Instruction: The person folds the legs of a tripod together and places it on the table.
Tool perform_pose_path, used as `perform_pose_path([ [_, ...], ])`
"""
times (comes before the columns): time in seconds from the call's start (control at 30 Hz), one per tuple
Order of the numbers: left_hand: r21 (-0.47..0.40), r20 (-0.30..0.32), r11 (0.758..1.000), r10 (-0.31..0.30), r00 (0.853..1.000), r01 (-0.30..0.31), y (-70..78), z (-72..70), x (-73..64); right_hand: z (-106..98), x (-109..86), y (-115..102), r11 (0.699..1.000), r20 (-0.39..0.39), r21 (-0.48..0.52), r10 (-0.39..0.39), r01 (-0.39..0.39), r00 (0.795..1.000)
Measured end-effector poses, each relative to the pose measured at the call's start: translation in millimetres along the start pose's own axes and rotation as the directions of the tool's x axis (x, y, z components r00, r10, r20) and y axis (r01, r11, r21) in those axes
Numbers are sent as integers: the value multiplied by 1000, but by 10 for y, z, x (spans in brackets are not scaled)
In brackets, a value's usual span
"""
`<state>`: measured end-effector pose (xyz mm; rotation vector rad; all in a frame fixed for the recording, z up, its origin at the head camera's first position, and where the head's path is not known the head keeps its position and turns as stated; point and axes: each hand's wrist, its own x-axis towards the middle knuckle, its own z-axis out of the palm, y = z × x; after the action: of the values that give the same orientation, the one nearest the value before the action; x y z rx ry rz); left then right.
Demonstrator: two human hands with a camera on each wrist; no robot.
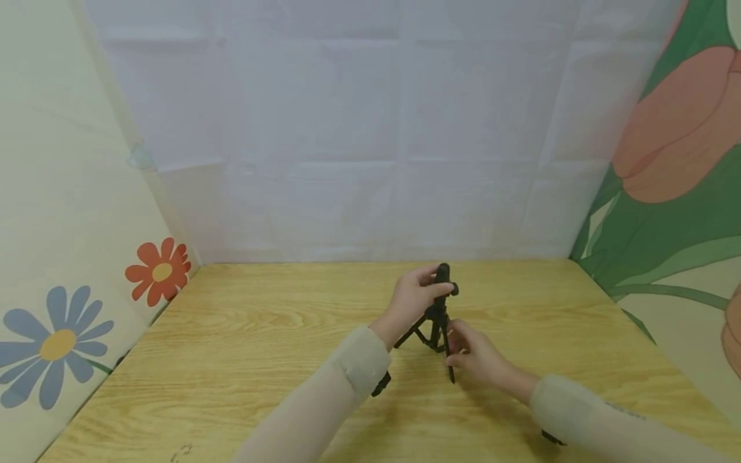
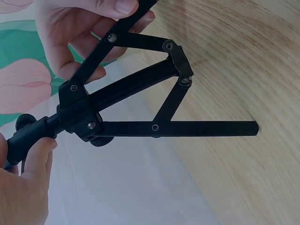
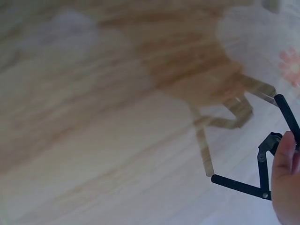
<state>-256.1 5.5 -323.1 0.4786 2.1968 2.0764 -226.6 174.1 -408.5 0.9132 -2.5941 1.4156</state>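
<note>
A small black tripod [image 1: 436, 314] stands on the wooden table with its legs spread, slightly right of centre in the head view. My left hand [image 1: 412, 299] grips its upper column, thumb across the front near a round knob [image 1: 454, 289]. Lower down, my right hand [image 1: 476, 354] pinches one leg between thumb and fingers. The left wrist view shows the tripod's hub [image 2: 77, 112], its hinged braces and a straight leg [image 2: 206, 128]. In the right wrist view, a foot [image 3: 214, 178] meets its reflection on the tabletop, while the right hand [image 3: 288, 192] covers part of the frame.
The wood-grain table [image 1: 260, 360] spreads around the hands. A creased white sheet [image 1: 347, 128] hangs behind it. Flower-patterned panels [image 1: 58, 193] rise at the left and right sides. Dark straps [image 1: 381, 384] show under both sleeved wrists.
</note>
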Motion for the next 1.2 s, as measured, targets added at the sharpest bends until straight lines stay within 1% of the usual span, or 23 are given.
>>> perform_pose_path([
  [0.17, -11, -10, 1000, -8, 1000, 8, 4, -4, 3, 16, 2, -16, 1000, -31, -14, 8, -9, 999],
  [0.37, -34, -11, 999, -24, 1000, 23, 9, -13, -3, 28, 16, -28, 1000, -63, -28, -2, 0, 998],
  [0.63, -27, -15, 1000, -8, 1000, 8, 13, -25, -8, 36, 43, -31, 999, -70, -48, 7, -11, 998],
  [1.07, -43, -31, 999, -27, 999, 26, 18, -8, 8, 57, 77, -9, 997, -108, -82, -1, -8, 994],
  [1.2, -41, -41, 998, -50, 998, 48, 28, 6, 13, 54, 91, -9, 994, -118, -108, -5, -8, 993],
])
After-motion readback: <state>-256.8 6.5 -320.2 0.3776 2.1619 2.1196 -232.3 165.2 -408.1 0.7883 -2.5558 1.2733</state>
